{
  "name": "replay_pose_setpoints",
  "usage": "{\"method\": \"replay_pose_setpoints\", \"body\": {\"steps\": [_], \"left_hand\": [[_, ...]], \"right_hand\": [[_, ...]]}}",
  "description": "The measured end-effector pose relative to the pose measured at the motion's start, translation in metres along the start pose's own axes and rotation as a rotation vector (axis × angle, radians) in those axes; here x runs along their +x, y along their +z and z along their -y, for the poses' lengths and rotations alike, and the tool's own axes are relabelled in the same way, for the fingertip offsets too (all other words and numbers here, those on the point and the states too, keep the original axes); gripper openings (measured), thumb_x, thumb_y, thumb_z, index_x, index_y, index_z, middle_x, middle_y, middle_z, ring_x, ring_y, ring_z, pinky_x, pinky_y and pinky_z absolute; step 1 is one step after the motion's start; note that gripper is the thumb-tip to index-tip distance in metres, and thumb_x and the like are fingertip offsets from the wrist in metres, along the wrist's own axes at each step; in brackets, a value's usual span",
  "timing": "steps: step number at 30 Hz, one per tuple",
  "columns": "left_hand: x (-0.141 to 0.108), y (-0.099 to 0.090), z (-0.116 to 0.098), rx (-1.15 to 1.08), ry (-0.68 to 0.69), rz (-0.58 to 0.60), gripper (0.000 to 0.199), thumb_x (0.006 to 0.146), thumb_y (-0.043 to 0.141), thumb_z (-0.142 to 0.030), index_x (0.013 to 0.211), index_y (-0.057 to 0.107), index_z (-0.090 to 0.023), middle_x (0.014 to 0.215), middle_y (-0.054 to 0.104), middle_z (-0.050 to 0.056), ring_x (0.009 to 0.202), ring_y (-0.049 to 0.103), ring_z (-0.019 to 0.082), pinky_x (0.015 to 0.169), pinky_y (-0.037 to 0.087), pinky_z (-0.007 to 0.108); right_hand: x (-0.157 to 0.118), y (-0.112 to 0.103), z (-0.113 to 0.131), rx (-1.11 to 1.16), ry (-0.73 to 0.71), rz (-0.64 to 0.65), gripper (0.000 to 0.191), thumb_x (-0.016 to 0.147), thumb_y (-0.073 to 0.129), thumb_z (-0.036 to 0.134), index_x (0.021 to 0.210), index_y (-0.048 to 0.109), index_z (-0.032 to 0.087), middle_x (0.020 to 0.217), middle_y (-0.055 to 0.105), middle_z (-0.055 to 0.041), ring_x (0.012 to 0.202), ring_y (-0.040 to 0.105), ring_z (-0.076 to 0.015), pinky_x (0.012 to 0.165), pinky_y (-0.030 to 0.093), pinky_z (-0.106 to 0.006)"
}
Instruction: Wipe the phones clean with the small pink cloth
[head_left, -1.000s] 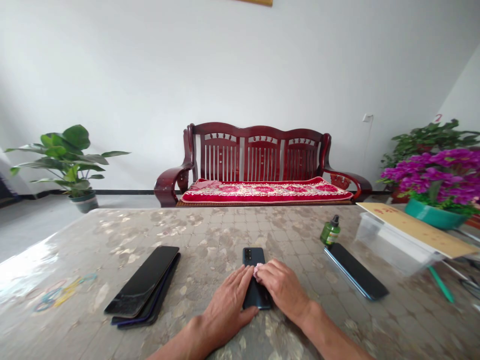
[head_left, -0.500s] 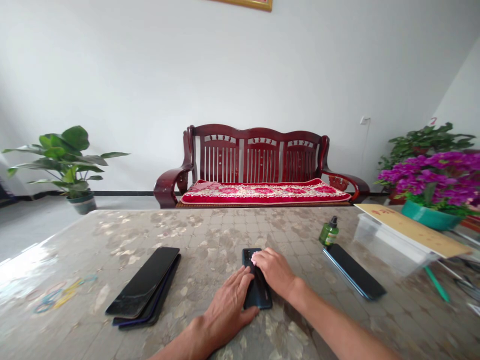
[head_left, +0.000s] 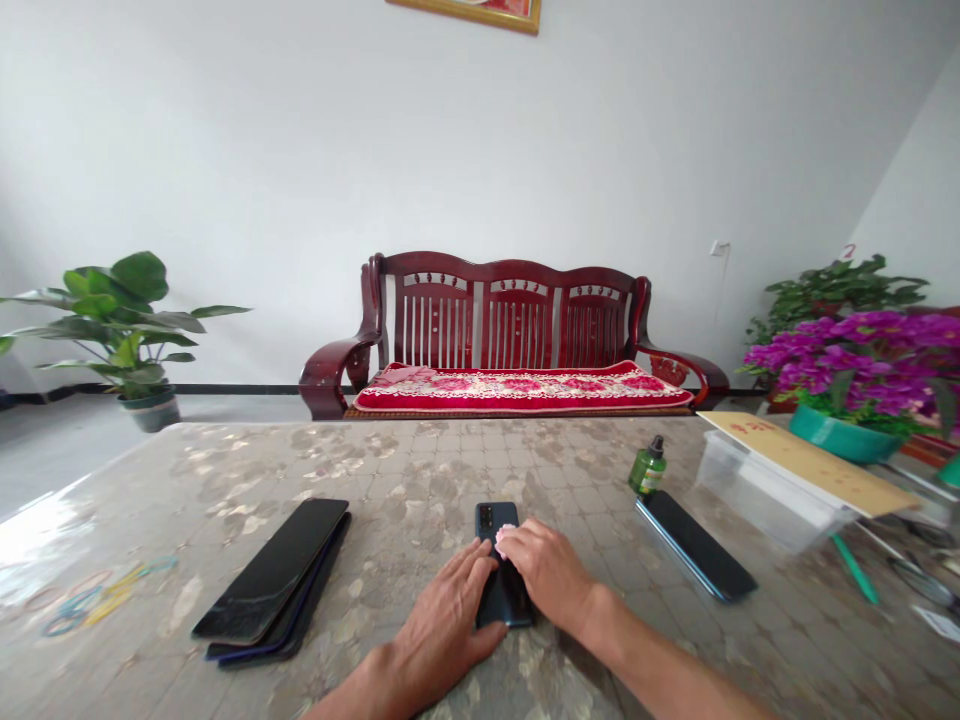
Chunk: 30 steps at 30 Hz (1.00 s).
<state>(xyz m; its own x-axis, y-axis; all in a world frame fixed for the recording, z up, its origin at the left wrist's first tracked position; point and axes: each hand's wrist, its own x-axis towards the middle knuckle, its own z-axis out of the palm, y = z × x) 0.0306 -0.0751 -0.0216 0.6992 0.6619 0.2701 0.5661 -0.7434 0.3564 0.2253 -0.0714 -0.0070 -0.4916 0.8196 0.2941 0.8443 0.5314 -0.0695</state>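
Our right grip (head_left: 551,572) pinches pink cloth (head_left: 503,538); flat left hand (head_left: 444,622) steadies the phone (head_left: 508,602), well short of the far edge of the surface (head_left: 409,465). Seemingly we're wiping; next calls for even strokes.

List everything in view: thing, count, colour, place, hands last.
Table: 1, brownish, foreground
Middle phone: 1, dark blue, central
Wad: 1, pink, on middle phone
Phone stack: 1, black, table left
Bands: several, multicoloured, far left
Bottle: 1, green, table right
Right phone: at least 1, dark, beside bottle
Box: 1, clear, table right
Board: 1, tan, on box
Stick: 1, green, beside box
Slip: 1, white, far right
Flower pot: 1, teal, purple blooms, right
Leafy plants: 2, green, left and right
Bench: 1, dark red, behind table
Mat: 1, mostly red, on bench
Frame: 1, gold, top
Socket: 1, white, back right
Other items: count unclear, mixed, right edge
Left hand: 1, bare, on middle phone
Right hand: 1, bare, holding wad
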Motion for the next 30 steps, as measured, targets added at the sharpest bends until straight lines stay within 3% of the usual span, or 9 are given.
{"method": "replay_pose_setpoints", "body": {"steps": [3, 10, 19, 23, 26, 30], "left_hand": [[0.0, -0.002, -0.002, -0.012, 0.0, 0.025, 0.05, 0.072, 0.063, -0.015, 0.12, 0.049, -0.016, 0.139, 0.055, 0.018, 0.137, 0.042, 0.03, 0.113, 0.038, 0.047], [-0.002, -0.006, -0.004, -0.047, -0.023, 0.016, 0.046, 0.073, 0.064, -0.017, 0.117, 0.049, -0.019, 0.143, 0.052, 0.016, 0.138, 0.041, 0.029, 0.113, 0.037, 0.046], [0.003, -0.013, -0.011, -0.069, -0.01, 0.003, 0.046, 0.072, 0.064, -0.017, 0.116, 0.052, -0.02, 0.134, 0.059, 0.012, 0.133, 0.047, 0.027, 0.114, 0.037, 0.043], [0.002, -0.013, -0.01, -0.054, -0.013, -0.005, 0.039, 0.073, 0.063, -0.019, 0.111, 0.053, -0.021, 0.135, 0.059, 0.012, 0.133, 0.047, 0.027, 0.112, 0.038, 0.043], [0.0, -0.013, -0.009, -0.044, -0.018, 0.015, 0.041, 0.073, 0.063, -0.019, 0.113, 0.053, -0.02, 0.137, 0.057, 0.014, 0.135, 0.046, 0.028, 0.112, 0.039, 0.043], [0.0, -0.014, -0.01, -0.036, -0.023, 0.035, 0.041, 0.073, 0.064, -0.02, 0.112, 0.054, -0.019, 0.137, 0.057, 0.016, 0.136, 0.044, 0.029, 0.114, 0.036, 0.044]], "right_hand": [[0.0, 0.005, -0.002, 0.014, 0.0, -0.033, 0.022, 0.093, 0.051, 0.008, 0.101, 0.069, 0.02, 0.11, 0.071, -0.005, 0.099, 0.062, -0.0193, 0.09, 0.049, -0.03], [0.044, 0.017, -0.018, 0.075, 0.065, -0.027, 0.034, 0.095, 0.042, 0.004, 0.101, 0.069, 0.023, 0.098, 0.073, -0.001, 0.088, 0.064, -0.0156, 0.088, 0.051, -0.028], [-0.006, 0.004, -0.008, 0.089, -0.071, -0.101, 0.025, 0.096, 0.049, 0.011, 0.107, 0.069, 0.02, 0.115, 0.071, -0.004, 0.102, 0.063, -0.0192, 0.093, 0.049, -0.03], [0.019, 0.01, -0.015, 0.067, 0.068, -0.059, 0.027, 0.093, 0.05, 0.007, 0.106, 0.07, 0.02, 0.114, 0.072, -0.0041, 0.104, 0.063, -0.0186, 0.094, 0.049, -0.03], [0.045, 0.013, -0.02, 0.064, 0.105, -0.031, 0.029, 0.091, 0.049, 0.004, 0.101, 0.071, 0.021, 0.103, 0.074, -0.0033, 0.095, 0.066, -0.0171, 0.088, 0.053, -0.028], [0.04, 0.009, -0.016, 0.07, 0.099, -0.018, 0.031, 0.092, 0.047, 0.006, 0.103, 0.071, 0.022, 0.106, 0.074, -0.0021, 0.097, 0.066, -0.0172, 0.09, 0.052, -0.029]]}}
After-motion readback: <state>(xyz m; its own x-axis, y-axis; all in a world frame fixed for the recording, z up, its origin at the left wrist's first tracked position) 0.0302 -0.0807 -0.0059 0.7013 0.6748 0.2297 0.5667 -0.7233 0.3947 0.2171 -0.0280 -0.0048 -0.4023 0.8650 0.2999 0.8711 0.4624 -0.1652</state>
